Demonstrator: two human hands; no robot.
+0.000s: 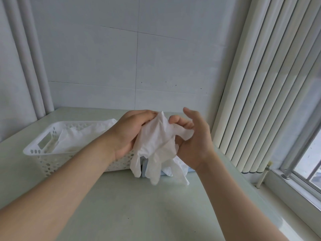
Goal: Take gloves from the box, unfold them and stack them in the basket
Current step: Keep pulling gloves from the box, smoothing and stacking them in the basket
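Head view, looking forward and down. At the centre of the frame both hands hold a crumpled, thin white disposable glove [156, 145] in the air above the pale green-white tabletop [121, 206]. The left hand [128, 133] has its fingers curled round the upper left part of the glove. The right hand [196, 141] pinches a protruding fold of the glove between thumb and curled fingers, with its index finger raised clear of the material. The glove's fingers hang downward from between the two hands. Whether the bunch is a single glove or several cannot be told.

Behind the hanging glove, just right of centre, slivers of a light blue cardboard box [144, 168] show on the tabletop; most of it is hidden. Touching or just beside the box, at centre left, stands a white perforated plastic basket [43, 153] with a cut-out handle in its end wall. Flattened white gloves [83, 136] lie inside it, partly behind the left wrist.

A white panelled wall [139, 58] fills the upper frame, with pale vertical pipes [26, 58] at upper left. Cream vertical blind slats [260, 84] run down the right side, beside a window [309, 162] at lower right.
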